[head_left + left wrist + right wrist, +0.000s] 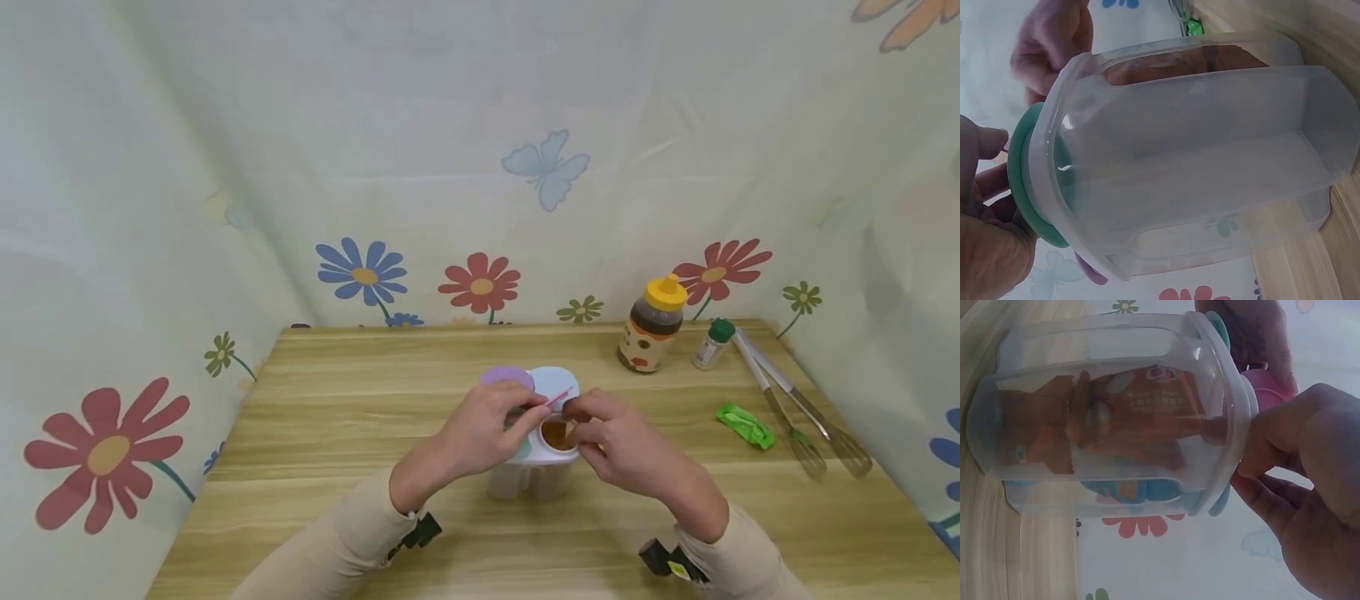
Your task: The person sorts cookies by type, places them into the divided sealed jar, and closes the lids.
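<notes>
A clear plastic box (1210, 125) with several compartments stands upright on the table. Its purple lid (506, 376), blue lid (553, 382) and green lid (1019, 181) lie flat over their compartments, while the pink lid (1266, 390) is raised at the front right. My left hand (480, 423) pinches that pink lid, its lower fingers over the green lid. Through the open mouth shows a brown packet (555, 433), and printed brown packets (1141, 403) fill this compartment. My right hand (630, 446) pinches the packet's upper end, fingertips close at the rim.
A brown bottle (649, 329) with a yellow cap stands at the back right, beside a small green-capped shaker (712, 346). Long metal tongs (780, 387) with wire ends lie farther right. A bright green packet (746, 426) lies left of them. Patterned cloth (420, 150) hangs around the table.
</notes>
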`<control>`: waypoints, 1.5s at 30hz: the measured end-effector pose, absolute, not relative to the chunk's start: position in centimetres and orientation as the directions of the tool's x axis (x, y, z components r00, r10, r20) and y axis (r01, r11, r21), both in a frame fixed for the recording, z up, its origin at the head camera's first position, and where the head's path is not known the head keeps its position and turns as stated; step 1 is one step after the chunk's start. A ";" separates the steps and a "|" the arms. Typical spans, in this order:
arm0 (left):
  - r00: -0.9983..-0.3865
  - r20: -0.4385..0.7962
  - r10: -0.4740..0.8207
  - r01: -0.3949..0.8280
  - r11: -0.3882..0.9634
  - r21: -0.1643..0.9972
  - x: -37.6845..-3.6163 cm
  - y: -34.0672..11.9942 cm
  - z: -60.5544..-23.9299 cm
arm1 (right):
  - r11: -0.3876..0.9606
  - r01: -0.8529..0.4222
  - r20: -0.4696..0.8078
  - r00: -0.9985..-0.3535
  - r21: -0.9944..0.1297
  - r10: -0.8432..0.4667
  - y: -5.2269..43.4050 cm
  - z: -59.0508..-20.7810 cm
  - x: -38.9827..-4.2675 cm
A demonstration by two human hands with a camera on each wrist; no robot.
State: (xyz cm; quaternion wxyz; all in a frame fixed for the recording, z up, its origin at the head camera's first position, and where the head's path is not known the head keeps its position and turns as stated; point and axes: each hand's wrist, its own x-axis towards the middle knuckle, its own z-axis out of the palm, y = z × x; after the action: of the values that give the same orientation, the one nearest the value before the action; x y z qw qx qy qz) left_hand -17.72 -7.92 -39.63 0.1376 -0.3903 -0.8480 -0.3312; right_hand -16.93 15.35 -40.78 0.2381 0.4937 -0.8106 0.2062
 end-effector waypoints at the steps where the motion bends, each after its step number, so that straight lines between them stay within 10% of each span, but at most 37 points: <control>1: -0.657 0.493 0.570 0.754 0.477 0.453 -17.7 -7.9 -39.6 | 0.434 -0.895 0.575 -0.410 -0.104 -0.708 15.4 -40.8 -16.9; 45: -0.563 0.390 0.729 0.821 0.547 0.164 -16.9 -7.8 -38.7 | 0.492 -0.706 0.421 -0.703 -0.510 -0.573 18.1 -42.2 -17.6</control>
State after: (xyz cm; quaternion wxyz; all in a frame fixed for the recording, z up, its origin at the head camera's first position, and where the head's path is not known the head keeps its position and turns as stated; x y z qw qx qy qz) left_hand -16.93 -7.78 -38.70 0.1392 -0.4462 -0.8683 -0.1662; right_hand -17.57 18.07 -42.15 0.0981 0.3725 -0.8581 0.3395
